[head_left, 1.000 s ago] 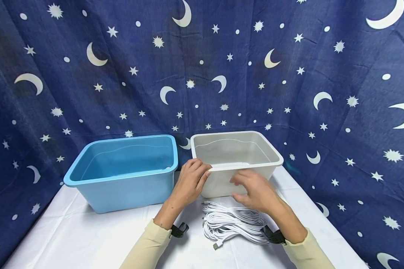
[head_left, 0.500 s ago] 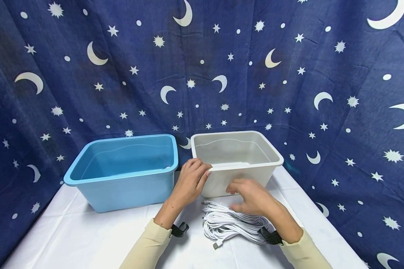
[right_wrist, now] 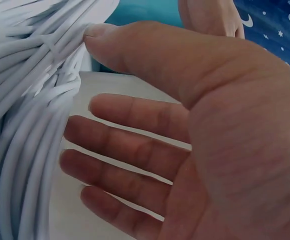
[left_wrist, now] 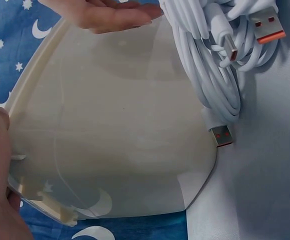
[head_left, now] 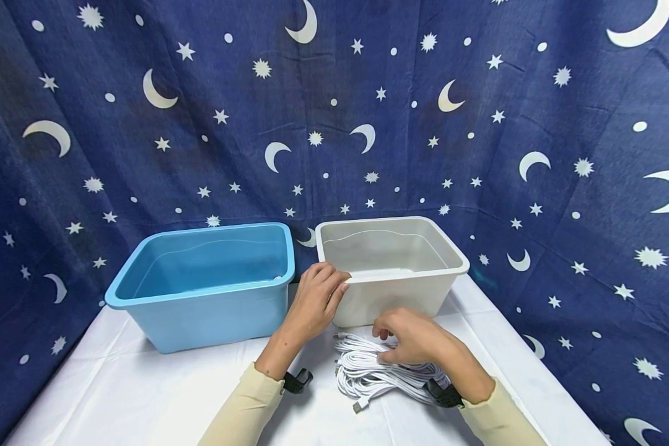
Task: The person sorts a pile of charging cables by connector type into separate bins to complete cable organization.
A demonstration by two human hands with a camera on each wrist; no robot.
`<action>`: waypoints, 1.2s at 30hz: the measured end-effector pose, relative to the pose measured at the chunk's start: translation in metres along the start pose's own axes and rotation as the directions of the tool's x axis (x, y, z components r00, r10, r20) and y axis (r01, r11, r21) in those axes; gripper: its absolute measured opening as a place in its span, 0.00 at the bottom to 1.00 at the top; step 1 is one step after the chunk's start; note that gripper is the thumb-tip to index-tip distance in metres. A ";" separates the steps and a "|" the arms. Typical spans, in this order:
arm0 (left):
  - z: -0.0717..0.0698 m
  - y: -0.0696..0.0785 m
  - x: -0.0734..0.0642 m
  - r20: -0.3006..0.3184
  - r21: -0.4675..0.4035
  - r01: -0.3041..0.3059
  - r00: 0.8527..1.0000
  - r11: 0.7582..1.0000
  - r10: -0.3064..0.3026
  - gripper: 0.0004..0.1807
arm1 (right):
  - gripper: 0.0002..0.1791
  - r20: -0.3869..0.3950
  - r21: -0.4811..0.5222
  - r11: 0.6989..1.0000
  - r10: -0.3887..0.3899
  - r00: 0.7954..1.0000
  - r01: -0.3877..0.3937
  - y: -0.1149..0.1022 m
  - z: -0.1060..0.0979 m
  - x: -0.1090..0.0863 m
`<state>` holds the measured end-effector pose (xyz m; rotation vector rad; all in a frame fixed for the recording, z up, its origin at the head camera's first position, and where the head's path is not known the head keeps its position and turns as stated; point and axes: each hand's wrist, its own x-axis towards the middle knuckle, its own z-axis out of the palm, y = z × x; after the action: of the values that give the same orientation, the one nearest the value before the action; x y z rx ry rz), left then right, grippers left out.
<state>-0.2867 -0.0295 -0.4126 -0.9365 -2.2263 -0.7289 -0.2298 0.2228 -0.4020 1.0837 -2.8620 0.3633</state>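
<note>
A pale grey plastic bin (head_left: 390, 296) stands at the back right of the table. My left hand (head_left: 312, 300) holds its near left corner, fingers over the rim and thumb on the outer side. Bundled white USB cables (head_left: 362, 371) lie on the cloth before the bin, several plug ends showing at their left. Above them is my right hand (head_left: 414, 337), fingers apart and loosely bent. In the right wrist view its thumb (right_wrist: 135, 47) reaches the cable loops (right_wrist: 20, 165), though contact is hard to tell; no cable lies between the fingers.
A light blue bin (head_left: 201, 322) stands left of the grey one, with a narrow gap between. White cloth (head_left: 161, 396) covers the table. A navy curtain (head_left: 334, 124) with moons and stars hangs behind and at both sides.
My right hand has come down from the grey bin's front wall to the cables, fingers still apart. My left hand stays on the bin's corner. Bins and cables have not moved.
</note>
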 end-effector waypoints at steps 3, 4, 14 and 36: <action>-0.001 0.000 0.000 -0.003 -0.001 -0.001 1.000 1.000 0.001 0.16 | 0.14 0.022 0.026 1.000 -0.001 1.000 0.000 0.001 0.002 0.001; -0.001 0.000 0.000 -0.003 -0.001 -0.001 1.000 1.000 0.000 0.16 | 0.13 0.024 0.031 0.999 -0.009 1.000 0.008 0.001 0.003 0.001; 0.000 0.000 0.000 -0.015 0.003 -0.016 1.000 1.000 0.016 0.16 | 0.10 0.076 0.075 0.993 -0.092 0.993 0.086 0.005 0.014 0.006; 0.000 0.000 0.000 -0.021 0.000 -0.022 1.000 1.000 0.022 0.15 | 0.04 0.055 0.067 0.997 -0.049 0.997 0.046 0.005 0.013 0.006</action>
<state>-0.2868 -0.0302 -0.4126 -0.9477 -2.1950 -0.7254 -0.2375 0.2194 -0.4153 1.1896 -2.8866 0.4334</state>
